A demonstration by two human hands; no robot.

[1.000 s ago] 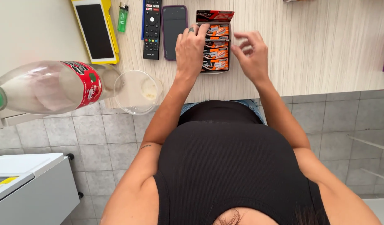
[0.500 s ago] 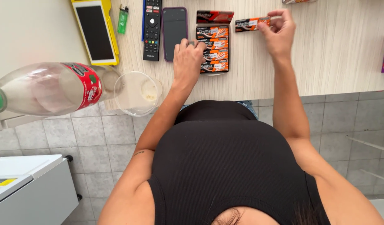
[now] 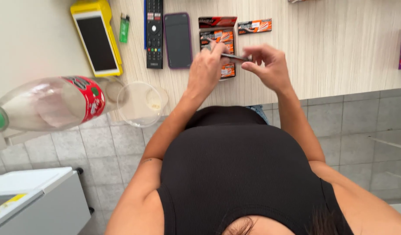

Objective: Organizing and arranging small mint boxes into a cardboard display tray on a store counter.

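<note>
Moved: since half a second ago the right hand (image 3: 270,67) has come back from the far side of the bench (image 3: 339,52), leaving one small orange packet (image 3: 254,26) lying there alone, and now meets the left hand above the box.
Left hand (image 3: 207,67): fingers curled, thumb and forefinger pinched narrow on one end of a thin packet (image 3: 236,57) seen edge-on as a dark sliver.
Right hand: fingers partly spread, thumb and forefinger closed on the other end of the same thin packet.
Thin packet: held between both hands, level, just above the open box (image 3: 218,48) of orange packets.
Open box: on the bench beside a dark phone (image 3: 177,40), its red lid flap (image 3: 217,21) lying at the far end; partly hidden by the left hand.
Loose orange packet: flat on the bench, just beside the lid flap, apart from both hands.
Other things on the bench: black remote control (image 3: 154,32), green lighter (image 3: 124,27), yellow-cased device (image 3: 97,38), clear cup (image 3: 141,103), and a clear bottle (image 3: 48,104) with a red label lying on its side.
</note>
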